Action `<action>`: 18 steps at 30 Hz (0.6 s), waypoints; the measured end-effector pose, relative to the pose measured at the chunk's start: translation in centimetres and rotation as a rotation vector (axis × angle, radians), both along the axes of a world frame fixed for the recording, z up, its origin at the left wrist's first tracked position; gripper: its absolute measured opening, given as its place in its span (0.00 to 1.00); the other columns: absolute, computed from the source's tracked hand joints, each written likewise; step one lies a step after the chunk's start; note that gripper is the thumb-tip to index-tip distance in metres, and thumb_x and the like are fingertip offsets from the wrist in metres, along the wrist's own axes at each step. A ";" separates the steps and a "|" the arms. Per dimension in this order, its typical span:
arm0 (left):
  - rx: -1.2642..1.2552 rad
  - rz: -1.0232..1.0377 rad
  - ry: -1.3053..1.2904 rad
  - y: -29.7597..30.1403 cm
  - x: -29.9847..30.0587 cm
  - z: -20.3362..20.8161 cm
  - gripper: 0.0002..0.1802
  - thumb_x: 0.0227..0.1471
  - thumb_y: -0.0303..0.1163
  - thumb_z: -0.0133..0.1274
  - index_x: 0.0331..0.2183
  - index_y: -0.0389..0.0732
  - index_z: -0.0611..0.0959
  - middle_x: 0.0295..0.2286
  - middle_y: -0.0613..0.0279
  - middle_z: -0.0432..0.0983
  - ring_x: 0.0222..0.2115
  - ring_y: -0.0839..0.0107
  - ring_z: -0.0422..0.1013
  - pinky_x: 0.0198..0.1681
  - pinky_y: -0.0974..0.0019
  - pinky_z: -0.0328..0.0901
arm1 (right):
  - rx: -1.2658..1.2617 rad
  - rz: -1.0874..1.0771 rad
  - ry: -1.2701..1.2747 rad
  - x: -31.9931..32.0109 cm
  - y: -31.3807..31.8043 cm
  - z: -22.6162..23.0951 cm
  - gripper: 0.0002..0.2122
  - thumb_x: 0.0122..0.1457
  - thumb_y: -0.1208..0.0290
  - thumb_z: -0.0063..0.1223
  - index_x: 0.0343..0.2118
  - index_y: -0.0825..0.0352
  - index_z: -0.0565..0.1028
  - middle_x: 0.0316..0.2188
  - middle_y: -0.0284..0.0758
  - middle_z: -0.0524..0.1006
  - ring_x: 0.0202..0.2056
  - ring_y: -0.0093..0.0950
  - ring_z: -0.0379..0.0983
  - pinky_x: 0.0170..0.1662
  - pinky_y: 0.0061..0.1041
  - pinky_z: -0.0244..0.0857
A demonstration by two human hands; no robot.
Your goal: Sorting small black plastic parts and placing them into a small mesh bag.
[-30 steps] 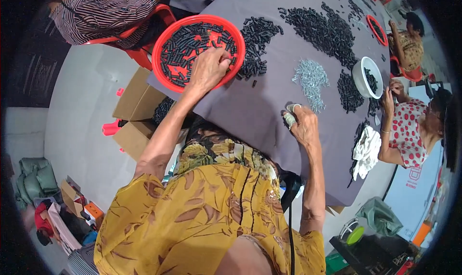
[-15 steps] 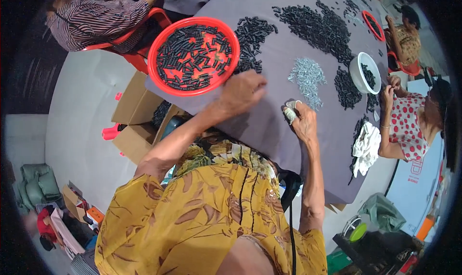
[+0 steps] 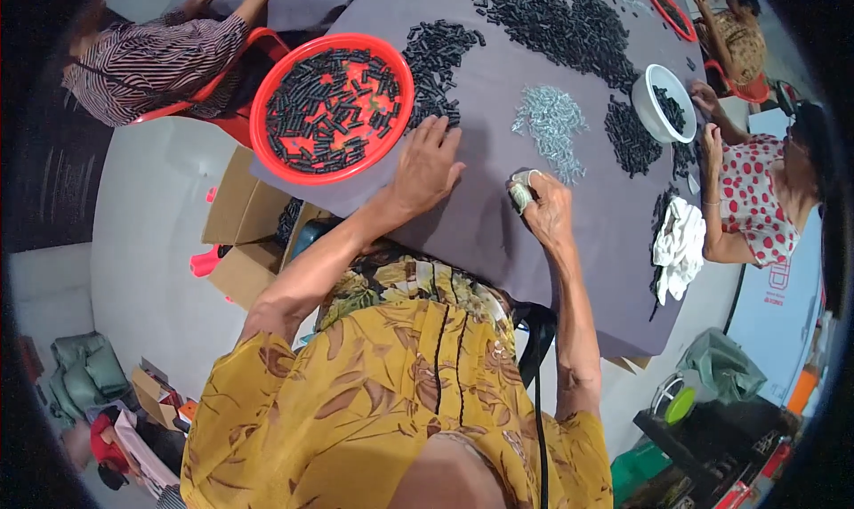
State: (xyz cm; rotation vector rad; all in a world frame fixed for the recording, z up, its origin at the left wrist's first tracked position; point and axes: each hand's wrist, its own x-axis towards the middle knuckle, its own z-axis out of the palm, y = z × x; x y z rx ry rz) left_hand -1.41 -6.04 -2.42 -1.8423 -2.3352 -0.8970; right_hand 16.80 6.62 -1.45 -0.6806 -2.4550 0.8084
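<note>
A grey cloth covers the long table (image 3: 614, 260), and loose work is heaped all over it. The near heap of short black pieces (image 3: 440, 60) sits up against the basin side; a broader dark heap (image 3: 565, 28) spreads farther back, and a scatter of small clear pieces (image 3: 550, 122) glints in the middle. Across on the right sits a co-worker in a red-spotted top (image 3: 758, 202), with a crumpled white cloth (image 3: 679, 246) near that person's arm at the table's edge. Over to the left, someone in a striped shirt (image 3: 156, 68) sits on a red chair, and an open cardboard box (image 3: 233, 193) stands below the table edge.

The big red basin (image 3: 313, 178) is strewn with more short black pieces, its red bottom showing through in patches. A white bowl (image 3: 648, 109) on the right holds some dark pieces too.

The two hands are well apart. The left hand (image 3: 429, 166) is open, palm down, fingers reaching to the lower end of the near heap; I can't tell whether they touch it. The right hand (image 3: 547, 208) is curled over the cloth just below the clear pieces, pale wrappings (image 3: 522, 197) on its digits; whether anything is pinched there I can't make out.
</note>
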 end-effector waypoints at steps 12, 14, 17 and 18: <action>-0.015 -0.062 0.008 2.1 -0.1 0.4 0.23 0.41 0.34 0.57 0.41 0.37 0.73 0.43 0.48 0.66 0.48 0.51 0.61 0.51 0.55 0.58 | 0.048 0.007 -0.008 0.0 0.1 -0.4 0.07 0.46 0.72 0.55 0.19 0.70 0.71 0.18 0.42 0.70 0.23 0.40 0.68 0.27 0.36 0.60; -0.030 -0.171 -0.054 2.4 0.2 0.2 0.22 0.41 0.33 0.57 0.40 0.37 0.74 0.42 0.50 0.67 0.47 0.52 0.62 0.51 0.55 0.58 | 0.043 0.004 -0.006 0.0 0.1 -0.4 0.07 0.46 0.72 0.55 0.19 0.70 0.71 0.18 0.42 0.70 0.23 0.40 0.68 0.27 0.36 0.60; 0.028 -0.221 -0.002 2.1 0.9 -0.2 0.21 0.40 0.33 0.58 0.39 0.37 0.74 0.42 0.50 0.68 0.47 0.52 0.63 0.51 0.56 0.58 | 0.056 0.005 -0.014 0.0 0.2 -0.4 0.06 0.46 0.73 0.55 0.21 0.70 0.72 0.18 0.42 0.71 0.22 0.39 0.68 0.27 0.34 0.61; 0.029 -0.216 -0.003 1.9 1.2 -0.3 0.21 0.40 0.33 0.58 0.39 0.37 0.74 0.42 0.50 0.68 0.47 0.52 0.63 0.51 0.56 0.58 | -0.055 -0.009 0.007 0.0 0.3 -0.4 0.06 0.46 0.73 0.54 0.22 0.70 0.72 0.19 0.42 0.71 0.22 0.39 0.68 0.26 0.33 0.61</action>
